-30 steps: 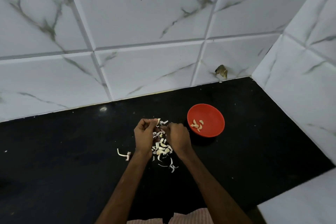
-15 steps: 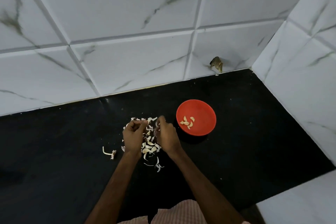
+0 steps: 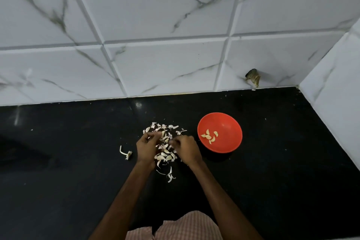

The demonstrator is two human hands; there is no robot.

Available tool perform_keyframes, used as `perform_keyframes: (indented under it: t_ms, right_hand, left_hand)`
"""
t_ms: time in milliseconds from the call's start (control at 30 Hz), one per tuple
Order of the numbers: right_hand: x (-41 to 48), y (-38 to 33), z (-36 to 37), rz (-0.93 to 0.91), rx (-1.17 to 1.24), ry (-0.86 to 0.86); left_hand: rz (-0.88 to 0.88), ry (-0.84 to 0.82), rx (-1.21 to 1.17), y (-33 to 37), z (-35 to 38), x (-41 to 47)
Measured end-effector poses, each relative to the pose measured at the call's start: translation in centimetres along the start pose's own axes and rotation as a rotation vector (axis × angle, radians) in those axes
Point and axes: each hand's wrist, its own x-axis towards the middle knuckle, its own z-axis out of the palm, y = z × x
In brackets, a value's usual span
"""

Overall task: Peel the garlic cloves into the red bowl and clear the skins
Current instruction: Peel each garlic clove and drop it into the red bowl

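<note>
The left hand is pinching a clove at the far edge of the garlic pile on the black bench. The right hand, no longer meeting it as half a second ago, is curling its fingers low over the pile; whether it is holding anything I cannot tell. The red bowl is sitting just right of the hands, still carrying the same few peeled cloves.
</note>
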Motion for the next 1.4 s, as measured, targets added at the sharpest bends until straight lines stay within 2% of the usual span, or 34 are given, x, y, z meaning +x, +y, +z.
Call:
perform_keyframes:
  t_ms: [100, 167, 300, 400, 467, 633, 800, 967, 1100, 1267, 1400]
  right_hand:
    - [-0.2, -0.1, 0.6, 0.043, 0.196, 0.129]
    - [-0.4, -0.5, 0.7, 0.083, 0.299, 0.136]
    - [-0.6, -0.4, 1.0, 0.075, 0.336, 0.155]
    - [-0.6, -0.8, 0.9, 0.114, 0.572, 0.186]
    - [-0.5, -1.0, 0.9, 0.115, 0.647, 0.173]
    - [-0.2, -1.0, 0.3, 0.130, 0.695, 0.076]
    - [0.2, -1.2, -1.3, 0.179, 0.898, -0.149]
    - [-0.4, -1.1, -3.2, 0.131, 1.066, -0.379]
    - [-1.0, -0.9, -4.2, 0.023, 1.002, -0.531]
    - [-1.4, -0.4, -4.9, -0.047, 0.590, -0.603]
    - [-1.6, 0.6, -5.8, -0.038, 0.497, -0.627]
  left_hand:
    - [-0.015, 0.020, -0.010, 0.0, 0.1, -0.2]
    - [-0.020, 0.019, -0.016, -0.1, 0.4, -0.4]
    - [-0.045, 0.002, -0.012, -1.0, 0.6, -0.7]
    - [-0.025, 0.004, 0.035, -1.6, 1.1, -0.9]
    - [0.008, 0.013, 0.066, -1.9, 1.3, -0.9]
    - [-0.044, -0.038, 0.056, -1.5, 0.9, -0.9]
    - [-0.121, -0.137, 0.129, -1.0, 0.2, -0.5]
    - [0.012, -0.092, 0.071, -0.1, 0.8, -0.1]
    - [0.090, -0.159, 0.099, -0.1, 2.0, -0.3]
    - [0.153, -0.031, 0.201, -1.0, 2.1, 0.5]
    - [0.167, 0.086, 0.252, -1.3, 0.8, 1.6]
